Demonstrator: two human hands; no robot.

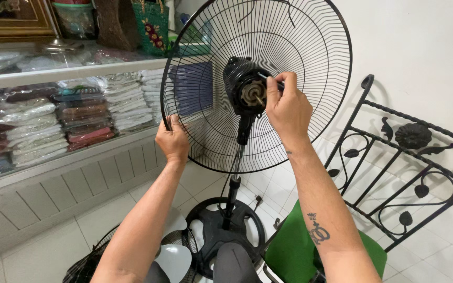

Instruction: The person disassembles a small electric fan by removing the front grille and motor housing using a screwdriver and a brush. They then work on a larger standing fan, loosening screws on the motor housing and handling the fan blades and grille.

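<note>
Head view: a pedestal fan stood on the tiled floor, its blade and front guard off, only the rear wire guard (pixel 289 36) mounted. The left hand (pixel 172 140) was closed tight on the guard's left rim, low on the circle, bracing it. The right hand (pixel 288 107) was curled round a thin dark tool, likely a screwdriver (pixel 271 80), fingers pinched narrow on its shaft, tip aimed at the motor hub (pixel 247 91) in the guard's centre. The bare motor shaft (pixel 258 97) stuck out toward the person, just left of the right knuckles. Whether the tip sat in a screw could not be told; the hand hid it.

Judgement: to do this well the brace on the rim needed to stay firm so the head would not swivel on the pole (pixel 235 173), the tool kept square to the fastener, pressure straight in, and the wrist clear of the shaft.

Near, on the floor: the round black base (pixel 247 222), the detached pale blade (pixel 176 257) lying on the front guard (pixel 87 264) at near left. A green seat (pixel 289 249) near right, a black wrought-iron panel (pixel 410 157) leaning on the white wall at right, and shelves of folded fabric in plastic (pixel 79 112) at far left.
</note>
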